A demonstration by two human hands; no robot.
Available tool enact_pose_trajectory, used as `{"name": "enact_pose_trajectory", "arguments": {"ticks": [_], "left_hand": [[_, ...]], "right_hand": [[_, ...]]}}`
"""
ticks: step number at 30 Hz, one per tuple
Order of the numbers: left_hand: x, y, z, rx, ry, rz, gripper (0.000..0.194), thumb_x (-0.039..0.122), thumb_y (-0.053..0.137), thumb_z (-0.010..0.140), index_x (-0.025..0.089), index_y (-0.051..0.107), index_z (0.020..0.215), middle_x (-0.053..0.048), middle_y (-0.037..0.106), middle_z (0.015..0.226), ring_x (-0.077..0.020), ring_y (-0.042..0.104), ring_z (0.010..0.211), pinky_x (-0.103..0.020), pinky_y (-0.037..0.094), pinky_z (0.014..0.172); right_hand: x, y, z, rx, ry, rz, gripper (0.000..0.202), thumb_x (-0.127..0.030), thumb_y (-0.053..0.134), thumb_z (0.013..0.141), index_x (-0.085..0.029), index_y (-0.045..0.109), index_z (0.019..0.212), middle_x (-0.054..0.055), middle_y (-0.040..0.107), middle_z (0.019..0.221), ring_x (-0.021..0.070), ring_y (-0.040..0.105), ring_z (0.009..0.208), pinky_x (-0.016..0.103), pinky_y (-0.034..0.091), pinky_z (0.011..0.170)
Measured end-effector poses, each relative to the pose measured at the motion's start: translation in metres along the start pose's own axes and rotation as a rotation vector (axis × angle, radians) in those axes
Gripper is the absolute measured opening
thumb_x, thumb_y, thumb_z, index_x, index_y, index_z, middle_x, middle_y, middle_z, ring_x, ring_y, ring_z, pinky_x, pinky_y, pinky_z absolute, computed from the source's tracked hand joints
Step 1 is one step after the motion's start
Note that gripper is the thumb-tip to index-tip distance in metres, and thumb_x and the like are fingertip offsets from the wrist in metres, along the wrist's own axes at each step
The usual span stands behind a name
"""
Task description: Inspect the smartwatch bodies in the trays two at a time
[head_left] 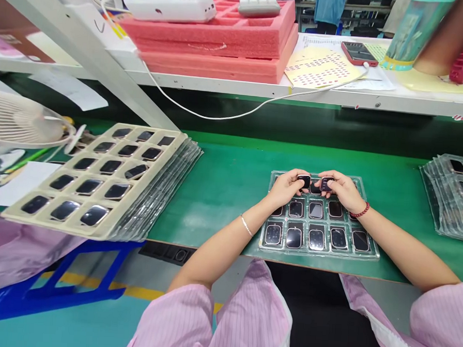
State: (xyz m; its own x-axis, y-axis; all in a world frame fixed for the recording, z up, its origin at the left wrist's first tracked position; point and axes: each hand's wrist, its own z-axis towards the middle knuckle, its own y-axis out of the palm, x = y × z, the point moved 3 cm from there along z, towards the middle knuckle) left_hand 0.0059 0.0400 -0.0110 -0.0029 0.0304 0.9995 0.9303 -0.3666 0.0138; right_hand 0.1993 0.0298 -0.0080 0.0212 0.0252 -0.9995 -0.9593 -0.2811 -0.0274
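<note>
right of centre in the frame, the left hand (pixel 286 190) has a dark-screened watch (pixel 304 181) pinched, thumb closed against fingers; the right hand (pixel 344 192) grips a second watch (pixel 324 184) just as snugly. both are above the far row of the clear tray (pixel 305 253). light, stiff little things, by the look; glassy faces probably slick and scratchable, so edges make the safest hold.

The person is wearing a pale pink garment (pixel 253 309) with thin stripes and half-length sleeves (pixel 439 319). White trim (pixel 397 345) is edging its open front, and black clothing (pixel 317 312) is showing at the bottom of the frame. A silvery bracelet (pixel 246 225) is circling the left arm (pixel 219 253), red beads (pixel 362 210) the right one (pixel 406 246).
</note>
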Motion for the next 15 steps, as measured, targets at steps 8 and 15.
{"name": "enact_pose_trajectory", "arguments": {"ticks": [8,15], "left_hand": [[-0.005,0.002,-0.001,-0.026,0.013,-0.038,0.033,0.015,0.063,0.08,0.014,0.059,0.113,-0.007,0.07,0.097,-0.012,0.07,0.071,-0.019,0.052,0.06],[-0.011,0.0,0.001,-0.022,0.028,-0.039,0.027,0.023,0.064,0.084,0.013,0.062,0.109,-0.004,0.07,0.09,-0.0092,0.069,0.063,-0.016,0.05,0.053]], "right_hand": [[0.003,0.001,0.001,-0.016,-0.016,-0.04,0.031,-0.033,0.069,0.083,-0.02,0.064,0.11,0.007,0.075,0.097,0.0141,0.066,0.065,0.026,0.055,0.056],[0.003,0.001,0.0,-0.027,-0.017,-0.082,0.033,-0.041,0.071,0.084,-0.02,0.065,0.108,0.006,0.075,0.094,0.0132,0.067,0.063,0.026,0.055,0.056]]}}
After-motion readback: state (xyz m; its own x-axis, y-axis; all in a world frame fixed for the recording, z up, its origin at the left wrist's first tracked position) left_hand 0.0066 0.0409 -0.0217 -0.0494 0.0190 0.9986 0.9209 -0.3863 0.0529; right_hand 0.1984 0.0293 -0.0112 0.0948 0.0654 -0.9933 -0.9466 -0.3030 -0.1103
